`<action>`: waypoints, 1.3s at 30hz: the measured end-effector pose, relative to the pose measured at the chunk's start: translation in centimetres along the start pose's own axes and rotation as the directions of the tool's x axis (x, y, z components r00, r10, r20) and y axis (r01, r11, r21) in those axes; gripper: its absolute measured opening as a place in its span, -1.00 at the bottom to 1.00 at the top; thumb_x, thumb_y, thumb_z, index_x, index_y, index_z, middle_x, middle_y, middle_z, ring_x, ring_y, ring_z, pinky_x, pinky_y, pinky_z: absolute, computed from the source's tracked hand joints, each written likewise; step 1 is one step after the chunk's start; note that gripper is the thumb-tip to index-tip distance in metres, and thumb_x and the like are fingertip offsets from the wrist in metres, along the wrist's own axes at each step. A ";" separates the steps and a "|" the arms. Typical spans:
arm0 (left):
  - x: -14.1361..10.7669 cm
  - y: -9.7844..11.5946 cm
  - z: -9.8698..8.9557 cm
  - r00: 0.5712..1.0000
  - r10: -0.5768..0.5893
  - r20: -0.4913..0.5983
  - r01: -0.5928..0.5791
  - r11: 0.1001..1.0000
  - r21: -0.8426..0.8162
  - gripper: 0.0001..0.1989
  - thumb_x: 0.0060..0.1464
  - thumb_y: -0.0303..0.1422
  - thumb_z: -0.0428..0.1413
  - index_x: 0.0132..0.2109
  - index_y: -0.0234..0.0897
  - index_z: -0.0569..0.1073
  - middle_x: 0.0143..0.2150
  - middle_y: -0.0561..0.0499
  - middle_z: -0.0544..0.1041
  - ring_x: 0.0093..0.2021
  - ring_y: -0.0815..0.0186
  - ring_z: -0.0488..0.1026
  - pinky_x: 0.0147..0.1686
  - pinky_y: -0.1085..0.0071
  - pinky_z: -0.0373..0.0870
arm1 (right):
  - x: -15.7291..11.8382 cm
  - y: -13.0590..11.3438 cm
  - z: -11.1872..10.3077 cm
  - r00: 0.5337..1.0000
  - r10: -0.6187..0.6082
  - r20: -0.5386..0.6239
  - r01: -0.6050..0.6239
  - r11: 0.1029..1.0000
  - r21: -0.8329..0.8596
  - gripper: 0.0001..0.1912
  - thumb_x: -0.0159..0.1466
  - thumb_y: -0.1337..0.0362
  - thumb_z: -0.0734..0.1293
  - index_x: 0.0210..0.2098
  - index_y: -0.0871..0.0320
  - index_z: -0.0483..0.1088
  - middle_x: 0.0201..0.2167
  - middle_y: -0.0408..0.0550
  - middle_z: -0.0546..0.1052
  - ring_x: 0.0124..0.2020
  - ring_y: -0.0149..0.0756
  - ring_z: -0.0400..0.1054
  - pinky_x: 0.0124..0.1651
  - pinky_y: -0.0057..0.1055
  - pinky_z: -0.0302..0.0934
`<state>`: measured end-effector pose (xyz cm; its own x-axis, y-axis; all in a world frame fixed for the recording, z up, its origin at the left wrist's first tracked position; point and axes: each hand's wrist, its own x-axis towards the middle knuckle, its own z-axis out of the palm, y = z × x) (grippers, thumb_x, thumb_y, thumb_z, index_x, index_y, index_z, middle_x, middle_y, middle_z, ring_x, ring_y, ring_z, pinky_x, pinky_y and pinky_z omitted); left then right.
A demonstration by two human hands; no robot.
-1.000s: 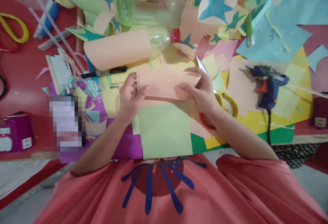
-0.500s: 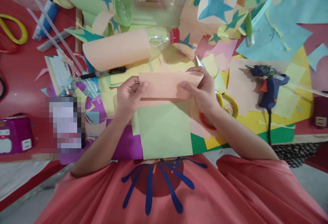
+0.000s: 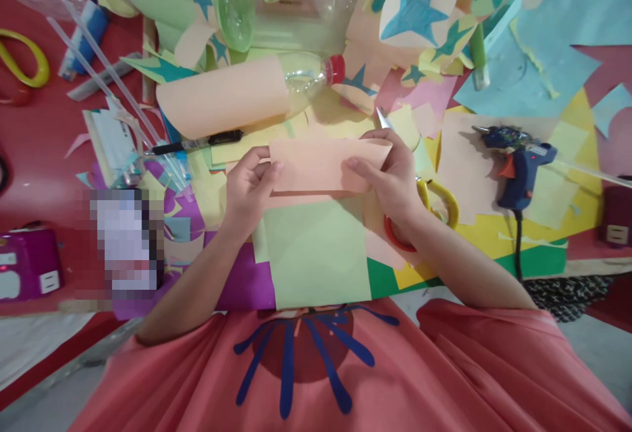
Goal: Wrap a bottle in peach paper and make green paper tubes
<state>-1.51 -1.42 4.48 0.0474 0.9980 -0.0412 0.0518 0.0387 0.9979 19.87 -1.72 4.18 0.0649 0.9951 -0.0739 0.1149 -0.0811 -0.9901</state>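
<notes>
A peach sheet of paper [image 3: 316, 165], folded or curled over on itself, is stretched level between my two hands. My left hand [image 3: 250, 185] pinches its left end, thumb on the front. On the other end, my right hand [image 3: 390, 172] grips the curled edge, with the thumb across the front and the fingers behind. Below the paper lies a light green sheet [image 3: 318, 254]. Scissors with a yellow and red handle [image 3: 442, 201] rest beside and partly under my right wrist. Just beyond the hands, a plastic bottle with a red cap [image 3: 337, 69] lies wrapped in peach paper.
A blue glue gun [image 3: 521, 172] lies on paper at the right, its cord running to the near edge. A black pen [image 3: 197, 142], clear glue sticks [image 3: 103, 70] and a blurred phone [image 3: 126, 241] are at the left. Star-decorated paper pieces [image 3: 419, 7] and bottles crowd the back.
Both hands keep their hold on the peach paper, almost still. The view has shifted very slightly.
</notes>
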 end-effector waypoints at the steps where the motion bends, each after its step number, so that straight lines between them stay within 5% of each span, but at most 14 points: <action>1: 0.0 -0.1 0.0 1.000 0.008 -0.002 -0.008 1.000 0.004 -0.69 -0.01 -0.09 0.22 -0.35 -0.26 0.41 -0.66 0.19 0.23 -0.67 0.54 0.04 -0.68 0.58 -0.04 | 0.0 -0.1 0.0 1.000 0.001 -0.002 -0.001 1.000 0.001 -0.61 0.02 0.02 0.47 -0.29 0.04 0.30 -0.37 -0.19 0.43 -0.37 -0.35 0.38 -0.35 -0.33 0.37; 30: -0.2 -0.6 -0.3 0.998 -0.050 -0.032 0.050 0.999 -0.003 -0.75 0.01 -0.13 0.21 -0.31 -0.23 0.46 -0.63 0.18 0.29 -0.66 0.53 0.09 -0.64 0.58 0.08 | 0.0 -0.1 0.3 0.999 -0.005 -0.038 0.005 1.000 0.010 -0.55 -0.01 -0.07 0.48 -0.31 0.04 0.29 -0.39 -0.18 0.41 -0.39 -0.36 0.36 -0.41 -0.36 0.34; 39: 1.1 -1.6 -1.7 0.980 0.069 -0.185 -0.054 0.995 0.083 -0.64 -0.05 0.00 0.22 -0.31 -0.20 0.45 -0.61 0.19 0.30 -0.64 0.51 0.16 -0.60 0.54 0.13 | 0.0 0.3 0.3 0.998 -0.052 -0.026 0.053 0.997 0.049 -0.53 0.09 -0.07 0.41 -0.13 -0.07 0.21 -0.40 -0.20 0.41 -0.33 -0.32 0.41 -0.28 -0.30 0.36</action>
<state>-3.21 -0.27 2.91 -0.1342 0.9902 0.0376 0.1320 -0.0198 0.9910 19.61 -1.70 3.86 0.0843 0.9963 -0.0195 0.0697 -0.0254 -0.9972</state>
